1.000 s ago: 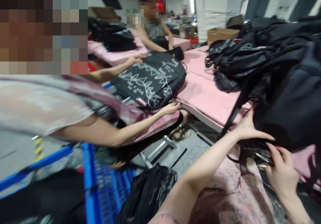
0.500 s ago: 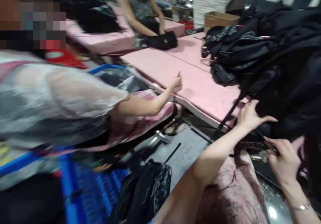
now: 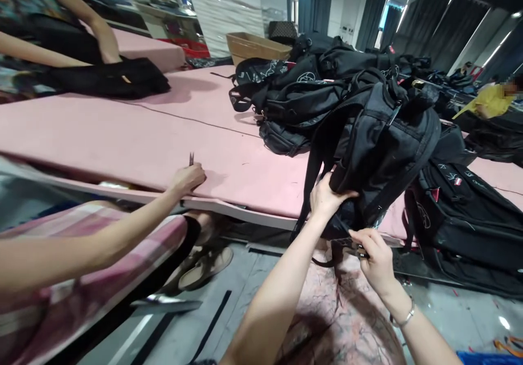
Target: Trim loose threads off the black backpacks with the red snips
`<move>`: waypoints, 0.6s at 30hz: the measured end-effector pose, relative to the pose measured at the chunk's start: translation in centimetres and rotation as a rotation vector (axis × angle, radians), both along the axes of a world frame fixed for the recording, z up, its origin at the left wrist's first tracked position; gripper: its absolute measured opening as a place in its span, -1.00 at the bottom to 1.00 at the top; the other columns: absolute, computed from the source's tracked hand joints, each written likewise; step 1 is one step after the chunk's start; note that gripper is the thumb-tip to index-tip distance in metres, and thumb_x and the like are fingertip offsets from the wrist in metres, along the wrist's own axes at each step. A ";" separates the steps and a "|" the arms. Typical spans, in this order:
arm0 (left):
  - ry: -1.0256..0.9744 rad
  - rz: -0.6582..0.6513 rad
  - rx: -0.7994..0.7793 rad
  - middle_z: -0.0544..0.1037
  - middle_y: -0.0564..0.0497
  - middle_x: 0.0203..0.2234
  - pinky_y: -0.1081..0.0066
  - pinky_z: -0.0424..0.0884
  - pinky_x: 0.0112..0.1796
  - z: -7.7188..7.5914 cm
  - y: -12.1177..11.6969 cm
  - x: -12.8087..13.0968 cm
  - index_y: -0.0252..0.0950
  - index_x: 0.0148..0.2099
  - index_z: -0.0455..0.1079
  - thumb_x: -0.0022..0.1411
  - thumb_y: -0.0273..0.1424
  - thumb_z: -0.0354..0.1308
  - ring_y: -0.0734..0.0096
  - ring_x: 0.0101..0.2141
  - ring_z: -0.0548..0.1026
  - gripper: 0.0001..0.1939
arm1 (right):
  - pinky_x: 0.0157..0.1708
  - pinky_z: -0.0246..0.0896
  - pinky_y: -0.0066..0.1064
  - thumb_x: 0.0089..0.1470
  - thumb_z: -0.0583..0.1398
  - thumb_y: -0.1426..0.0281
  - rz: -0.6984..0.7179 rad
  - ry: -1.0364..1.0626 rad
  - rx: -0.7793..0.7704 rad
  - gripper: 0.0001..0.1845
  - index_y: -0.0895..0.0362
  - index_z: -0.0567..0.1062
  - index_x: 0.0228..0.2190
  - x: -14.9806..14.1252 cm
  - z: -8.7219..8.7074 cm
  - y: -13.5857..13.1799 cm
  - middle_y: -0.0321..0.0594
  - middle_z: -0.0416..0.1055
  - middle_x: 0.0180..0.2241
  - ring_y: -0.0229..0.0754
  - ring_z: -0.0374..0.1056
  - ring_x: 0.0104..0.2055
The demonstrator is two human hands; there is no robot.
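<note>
A black backpack (image 3: 379, 141) stands tilted at the near edge of the pink table (image 3: 134, 141), its straps hanging over the side. My left hand (image 3: 327, 197) is closed on the backpack's lower edge. Just below, my right hand (image 3: 373, 259) pinches a small dark thing, perhaps a snipper or buckle, at the bag's bottom. A bracelet sits on my right wrist.
A heap of black backpacks (image 3: 302, 87) lies behind, more (image 3: 466, 218) to the right. A co-worker's hand (image 3: 186, 178) holds small snips at the table edge on the left. Another person's arms rest on a black bag (image 3: 110, 76) far left. A cardboard box (image 3: 253, 46) stands behind.
The view has swung right and down. The printed backpack and blue cart have left the view. The co-worker's hand now rests on the table edge. Both my hands stay on the backpack.
</note>
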State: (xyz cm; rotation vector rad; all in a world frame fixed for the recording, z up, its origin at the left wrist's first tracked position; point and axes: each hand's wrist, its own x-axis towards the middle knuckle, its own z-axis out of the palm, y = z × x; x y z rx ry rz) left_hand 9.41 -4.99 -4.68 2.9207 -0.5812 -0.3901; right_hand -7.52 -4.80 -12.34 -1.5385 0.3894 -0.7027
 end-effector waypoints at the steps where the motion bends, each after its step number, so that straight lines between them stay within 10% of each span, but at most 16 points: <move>1: 0.003 -0.007 -0.018 0.46 0.11 -0.27 0.49 0.25 -0.36 0.2 0.1 0.0 -0.13 0.00 0.30 -0.30 0.00 0.31 0.36 -0.24 0.43 -0.24 | -0.15 0.18 -0.58 -0.26 -0.09 0.73 -0.020 0.002 0.005 -0.36 0.16 0.38 -0.11 0.0 0.0 0.3 -0.21 0.28 -0.25 -0.37 0.23 -0.19; 18: 0.162 -0.168 -0.189 0.40 -0.09 -0.16 0.37 0.29 -0.12 0.7 2.3 0.9 -0.37 0.04 0.21 -0.19 -0.05 0.28 0.26 -0.13 0.36 -0.21 | 0.02 0.17 -0.36 -0.12 -0.12 0.70 0.068 -0.130 0.000 -0.27 0.15 0.15 0.13 -2.1 -0.7 2.1 -0.13 0.09 0.10 -0.20 0.08 0.12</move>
